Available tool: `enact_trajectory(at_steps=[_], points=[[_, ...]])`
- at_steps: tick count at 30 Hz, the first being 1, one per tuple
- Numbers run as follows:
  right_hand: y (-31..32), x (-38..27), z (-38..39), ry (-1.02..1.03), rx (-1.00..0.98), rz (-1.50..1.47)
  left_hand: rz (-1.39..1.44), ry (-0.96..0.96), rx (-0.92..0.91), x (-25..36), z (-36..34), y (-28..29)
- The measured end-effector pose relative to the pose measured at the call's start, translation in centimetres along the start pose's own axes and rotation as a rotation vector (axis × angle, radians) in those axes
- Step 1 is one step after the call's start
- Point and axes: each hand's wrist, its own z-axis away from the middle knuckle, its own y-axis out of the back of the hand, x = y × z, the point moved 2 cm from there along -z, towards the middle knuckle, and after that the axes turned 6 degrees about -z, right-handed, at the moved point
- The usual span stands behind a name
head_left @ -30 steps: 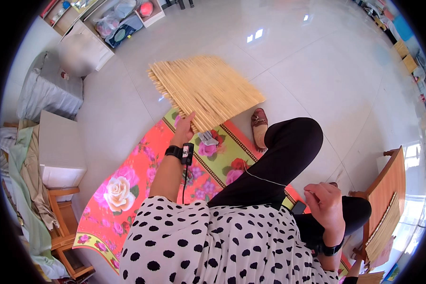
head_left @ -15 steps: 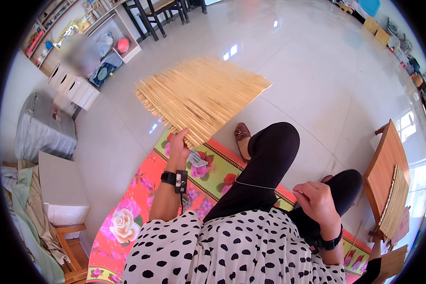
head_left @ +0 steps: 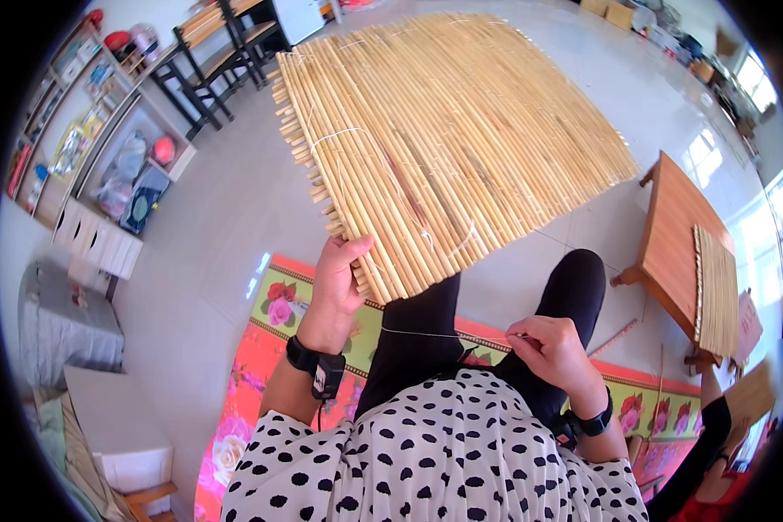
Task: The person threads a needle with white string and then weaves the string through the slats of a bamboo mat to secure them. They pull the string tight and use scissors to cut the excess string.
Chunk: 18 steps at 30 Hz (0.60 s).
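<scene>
My left hand (head_left: pixel 337 271) grips the near left corner of a mat of thin reed stalks (head_left: pixel 444 139), thumb on top. The mat is held up and tilted, its stalks tied side by side by pale string, with uneven ends along the left edge. To the right, over my lap, my right hand (head_left: pixel 555 350) is closed in a pinch on a thin pale string (head_left: pixel 448 335). The string runs leftward from these fingers, below the mat's near edge, toward my left wrist; its far end is hard to make out.
A flowered red and green cloth (head_left: pixel 274 313) lies under me. At right stands a low wooden table (head_left: pixel 683 226) with another reed mat (head_left: pixel 715 291). Beyond its near end a co-worker's arm (head_left: pixel 713 418) shows beside a further mat (head_left: pixel 751 393). Shelves (head_left: pixel 87 174) and chairs (head_left: pixel 209 65) stand far left.
The mat has come nearer and swung up to the right, showing more of its face. My right hand has shifted slightly left and up, still pinching the string. My view has turned rightward.
</scene>
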Motion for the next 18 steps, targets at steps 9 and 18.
enact_trajectory(at_steps=[9, 18], points=[[2.0, -1.1, 4.1, -0.202, -0.225, -0.153, -0.051, 0.367, -0.131, -3.7, 2.7, -3.8], [2.5, 0.7, 3.2, 0.170, 0.062, 0.082, -0.134, 0.541, -0.101, -6.7, 5.2, -1.7]])
